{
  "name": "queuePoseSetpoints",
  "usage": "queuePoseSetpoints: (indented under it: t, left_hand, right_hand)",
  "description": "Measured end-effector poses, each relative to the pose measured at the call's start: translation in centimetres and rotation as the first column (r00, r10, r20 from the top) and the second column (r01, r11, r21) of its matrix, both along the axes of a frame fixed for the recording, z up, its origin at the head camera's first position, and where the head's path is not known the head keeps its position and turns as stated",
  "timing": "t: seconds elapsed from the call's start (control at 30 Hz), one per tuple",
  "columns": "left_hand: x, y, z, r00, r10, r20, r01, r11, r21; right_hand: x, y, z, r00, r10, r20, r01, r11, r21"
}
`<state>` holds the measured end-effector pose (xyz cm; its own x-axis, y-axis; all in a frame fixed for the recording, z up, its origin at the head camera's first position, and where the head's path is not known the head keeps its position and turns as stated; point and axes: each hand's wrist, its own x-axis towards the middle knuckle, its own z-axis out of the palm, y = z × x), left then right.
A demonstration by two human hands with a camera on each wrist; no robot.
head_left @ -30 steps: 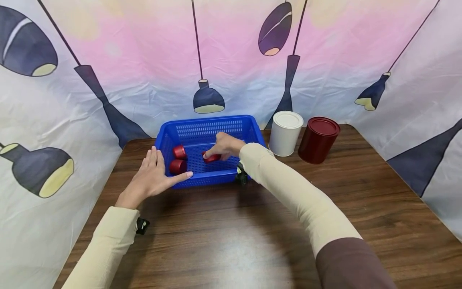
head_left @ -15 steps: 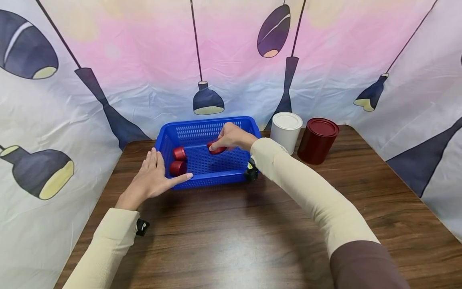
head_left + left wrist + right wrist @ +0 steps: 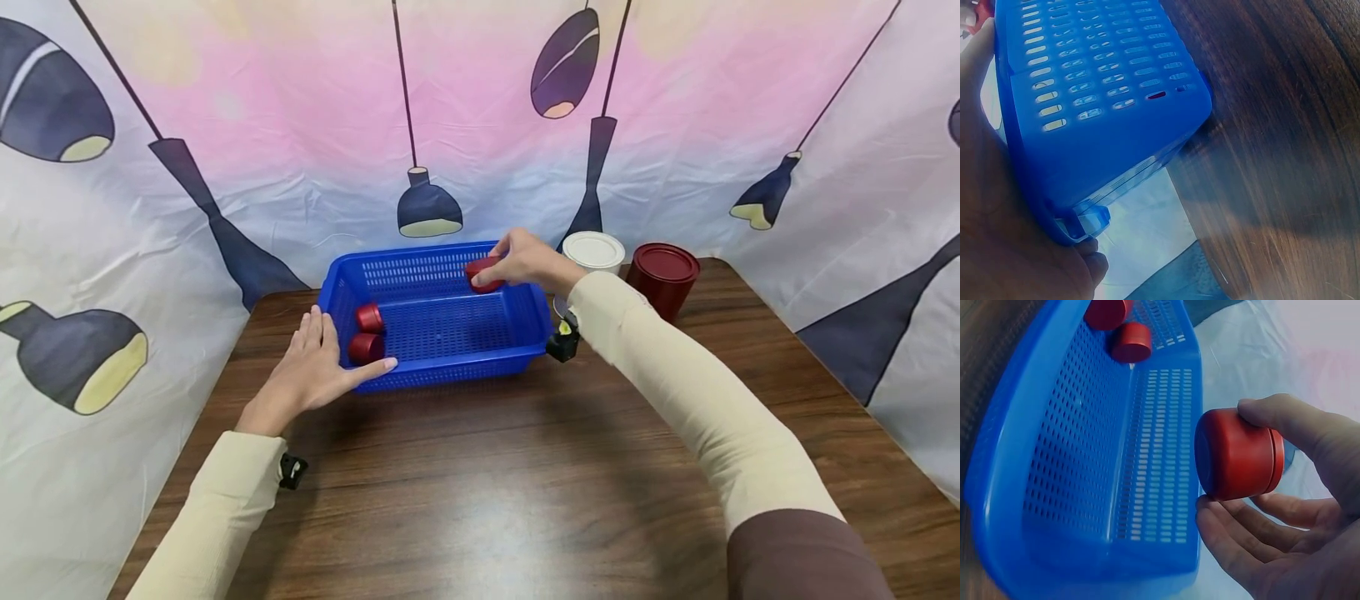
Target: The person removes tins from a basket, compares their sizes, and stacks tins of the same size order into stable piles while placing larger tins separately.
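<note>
My right hand (image 3: 528, 258) pinches a small red round jar (image 3: 1235, 453) between thumb and fingers, above the right back part of the blue plastic basket (image 3: 435, 364). A seam near one end of the jar shows in the right wrist view. Two more red jars lie at the basket's left end, a back one (image 3: 369, 317) and a front one (image 3: 366, 349). At the basket's front left corner my left hand (image 3: 303, 371) rests on the rim, thumb along the front and fingers straight at the left side. The left wrist view shows the slotted basket wall (image 3: 1104, 69) beside that hand.
A white can (image 3: 593, 251) and a dark red can (image 3: 663, 271) stand right of the basket, partly behind my right arm. All stand on a brown wooden table (image 3: 450, 483). A printed cloth (image 3: 315, 133) hangs behind and at the sides.
My right hand has lifted the red jar from the basket floor and carried it right and back, up to rim height. My left hand has stayed on the corner.
</note>
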<state>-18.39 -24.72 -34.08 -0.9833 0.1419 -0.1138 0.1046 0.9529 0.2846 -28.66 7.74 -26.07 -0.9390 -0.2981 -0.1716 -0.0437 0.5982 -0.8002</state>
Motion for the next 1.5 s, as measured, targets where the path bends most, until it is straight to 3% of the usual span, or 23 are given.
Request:
queuePoseSetpoints:
  t: [0.3,0.57,0.97,1.23,1.5]
  left_hand:
    - [0.0,0.2,0.0,1.0,-0.003,0.0,0.003,1.0,-0.002]
    - [0.1,0.2,-0.1,1.0,-0.001,-0.009,0.001,1.0,-0.005]
    - [0.1,0.0,0.1,1.0,-0.005,-0.017,0.005,1.0,0.002]
    - [0.1,0.0,0.1,1.0,-0.002,-0.02,0.002,1.0,0.01]
    - [0.0,0.0,0.0,1.0,-0.002,-0.014,0.002,1.0,0.003]
  right_hand:
    - [0.5,3.7,0.1,0.997,-0.061,-0.039,0.062,0.997,0.04]
    - [1.3,6.8,-0.3,0.994,-0.113,-0.009,0.113,0.994,0.003]
    - [2.0,10.2,-2.1,0.99,-0.142,0.024,0.142,0.99,-0.015]
    - [2.8,12.1,-4.2,0.992,-0.127,0.021,0.127,0.991,0.031]
    - [3.2,13.2,-7.8,0.99,-0.141,0.012,0.14,0.99,0.031]
